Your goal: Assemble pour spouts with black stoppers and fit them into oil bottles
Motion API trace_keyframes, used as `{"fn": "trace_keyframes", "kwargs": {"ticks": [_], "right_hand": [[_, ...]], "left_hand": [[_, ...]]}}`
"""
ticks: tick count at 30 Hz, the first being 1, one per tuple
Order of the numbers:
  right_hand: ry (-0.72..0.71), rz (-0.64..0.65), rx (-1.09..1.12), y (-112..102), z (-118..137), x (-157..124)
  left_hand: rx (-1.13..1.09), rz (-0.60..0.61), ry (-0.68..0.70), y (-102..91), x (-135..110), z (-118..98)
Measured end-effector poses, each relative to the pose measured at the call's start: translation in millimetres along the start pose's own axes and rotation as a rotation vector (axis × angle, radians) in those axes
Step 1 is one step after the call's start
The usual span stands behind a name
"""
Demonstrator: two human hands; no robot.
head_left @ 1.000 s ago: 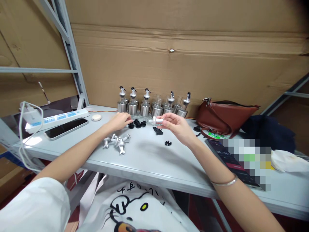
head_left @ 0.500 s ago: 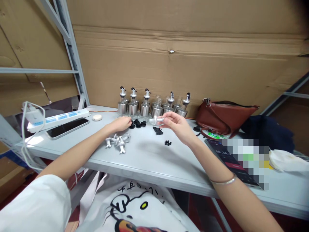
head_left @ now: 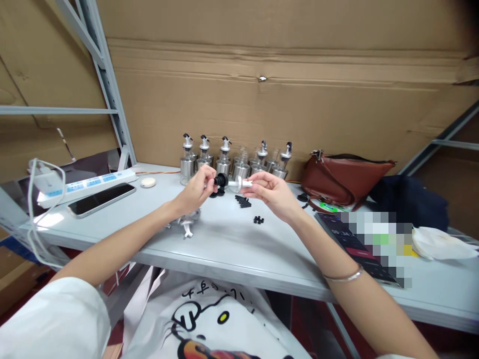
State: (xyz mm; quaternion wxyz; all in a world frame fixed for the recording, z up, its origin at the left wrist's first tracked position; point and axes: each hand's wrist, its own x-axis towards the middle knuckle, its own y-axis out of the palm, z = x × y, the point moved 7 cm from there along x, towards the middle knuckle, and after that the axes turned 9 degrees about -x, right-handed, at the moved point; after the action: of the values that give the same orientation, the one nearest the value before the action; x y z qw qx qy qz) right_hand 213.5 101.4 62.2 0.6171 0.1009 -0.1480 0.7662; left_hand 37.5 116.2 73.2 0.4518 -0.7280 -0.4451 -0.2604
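My left hand (head_left: 196,189) is raised above the grey shelf (head_left: 232,244) and pinches a black round stopper (head_left: 220,179). My right hand (head_left: 270,190) pinches a small white spout piece (head_left: 243,183), held level and pointing at the stopper. The two parts almost touch between my hands. More black stoppers (head_left: 217,193) lie just behind them, and silver spout parts (head_left: 187,224) lie under my left wrist. Small black pins (head_left: 243,201) and a few black bits (head_left: 258,219) rest on the shelf below my right hand.
A row of steel-and-glass oil bottles (head_left: 224,162) stands against the cardboard wall. At left lie a phone (head_left: 101,198), a white power strip (head_left: 88,182) and a round white puck (head_left: 148,182). At right sit a brown leather bag (head_left: 344,174), a dark tablet (head_left: 352,244) and white cloth (head_left: 441,243).
My left hand picked a black stopper from the pile on the shelf and lifted it up to the white spout piece. My right hand stayed almost still.
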Motion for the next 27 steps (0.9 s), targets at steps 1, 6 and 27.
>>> {"fn": "trace_keyframes", "kwargs": {"ticks": [1, 6, 27], "right_hand": [[-0.001, -0.001, 0.007, 0.2, 0.5, -0.3], [0.000, 0.026, 0.040, 2.5, 1.6, -1.3], [0.013, 0.078, -0.011, 3.5, 4.1, -4.3]], "left_hand": [[-0.005, -0.008, 0.033, 1.0, -1.2, -3.7], [0.020, -0.048, 0.191, 1.2, -5.7, -19.5], [0.039, 0.086, 0.074, 15.7, -11.9, -14.2]]}}
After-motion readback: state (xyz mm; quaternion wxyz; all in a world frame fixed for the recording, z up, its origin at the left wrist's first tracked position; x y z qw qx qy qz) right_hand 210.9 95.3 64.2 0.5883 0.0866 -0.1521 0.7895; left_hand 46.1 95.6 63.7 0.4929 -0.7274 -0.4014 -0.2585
